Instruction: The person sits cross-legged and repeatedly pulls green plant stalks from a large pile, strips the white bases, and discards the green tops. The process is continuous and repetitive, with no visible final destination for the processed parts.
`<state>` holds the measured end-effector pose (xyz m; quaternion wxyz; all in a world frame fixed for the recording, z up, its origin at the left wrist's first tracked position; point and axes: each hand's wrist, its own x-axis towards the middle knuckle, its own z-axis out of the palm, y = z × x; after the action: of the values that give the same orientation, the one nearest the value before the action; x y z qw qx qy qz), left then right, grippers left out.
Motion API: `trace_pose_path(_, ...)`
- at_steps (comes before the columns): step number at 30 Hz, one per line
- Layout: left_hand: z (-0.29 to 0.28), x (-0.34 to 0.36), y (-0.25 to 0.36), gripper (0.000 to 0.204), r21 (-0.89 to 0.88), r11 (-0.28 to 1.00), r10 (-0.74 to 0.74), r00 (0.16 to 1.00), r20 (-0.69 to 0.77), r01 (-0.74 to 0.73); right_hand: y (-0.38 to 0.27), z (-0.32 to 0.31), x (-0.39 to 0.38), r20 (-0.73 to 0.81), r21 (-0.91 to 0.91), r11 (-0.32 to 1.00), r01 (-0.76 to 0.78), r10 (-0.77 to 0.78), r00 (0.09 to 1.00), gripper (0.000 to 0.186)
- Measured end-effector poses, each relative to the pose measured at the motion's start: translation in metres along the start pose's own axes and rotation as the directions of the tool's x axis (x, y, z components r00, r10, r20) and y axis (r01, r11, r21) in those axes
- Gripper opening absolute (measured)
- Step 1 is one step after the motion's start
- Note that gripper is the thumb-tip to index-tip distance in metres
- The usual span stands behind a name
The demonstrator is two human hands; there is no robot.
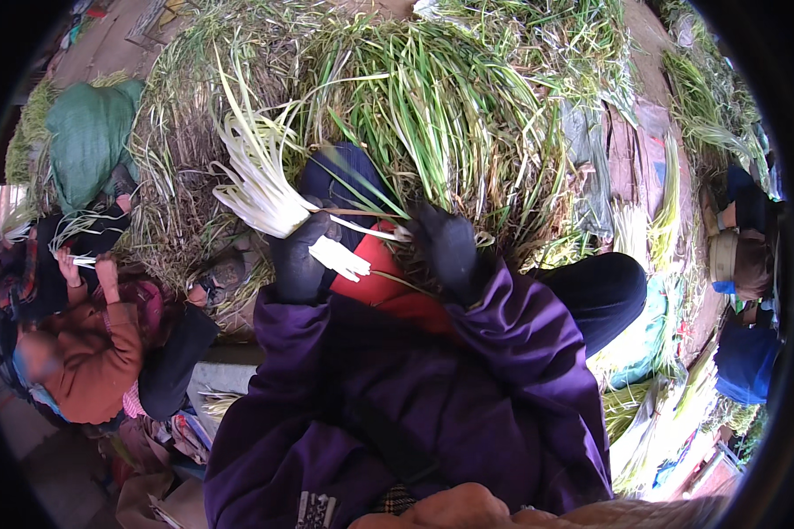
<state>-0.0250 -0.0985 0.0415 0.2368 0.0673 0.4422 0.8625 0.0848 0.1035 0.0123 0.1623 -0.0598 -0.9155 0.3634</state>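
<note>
My left hand [298,257], in a dark glove, is closed around a bunch of pale leafy stalks [265,189] that look like chives. Their whitish leaves fan out to the upper left, and their trimmed-looking white stem ends [340,259] stick out to the right below the fingers. In a dark glove too, my right hand [445,249] is closed on a thin green stalk [362,198], whose leaves trail toward the left hand; its fingertips are partly hidden. Both hands are above my lap, over a red-orange cloth [375,282].
A large heap of long green leaves [450,115] lies just beyond my knees, with dry brown trimmings [176,167] to its left. A co-worker [97,353] sits at left, holding stalks, near a green sack [93,132]. More pale stalks [666,212] lie at right, with people [745,238] beyond.
</note>
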Motion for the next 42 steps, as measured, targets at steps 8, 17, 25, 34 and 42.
trace_pose_path(8,-0.012,0.003,0.018,0.021,0.076,0.996,0.047,0.995,-0.088,-0.041,0.067,-0.012,-0.100,0.245,-0.155,0.927,-0.341,0.371,0.896,0.033)
trace_pose_path(17,-0.026,0.017,0.056,0.025,-0.058,0.985,0.161,0.984,-0.076,-0.165,0.036,-0.060,-0.101,0.297,-0.269,0.900,-0.342,0.415,0.860,0.033)
trace_pose_path(25,-0.015,0.012,0.051,0.027,-0.071,0.993,0.088,0.991,-0.103,-0.096,-0.021,-0.026,-0.012,-0.015,0.029,0.988,0.151,-0.150,0.988,0.028)
trace_pose_path(34,0.002,-0.004,0.015,0.043,-0.038,0.999,-0.004,0.998,-0.058,0.002,-0.007,-0.008,-0.043,0.269,0.901,0.204,-0.384,0.432,0.861,0.019)
trace_pose_path(42,0.039,-0.064,-0.036,0.034,0.094,0.978,-0.177,0.979,-0.104,0.187,-0.045,0.013,-0.049,0.022,0.218,0.970,-0.107,0.105,0.994,0.018)
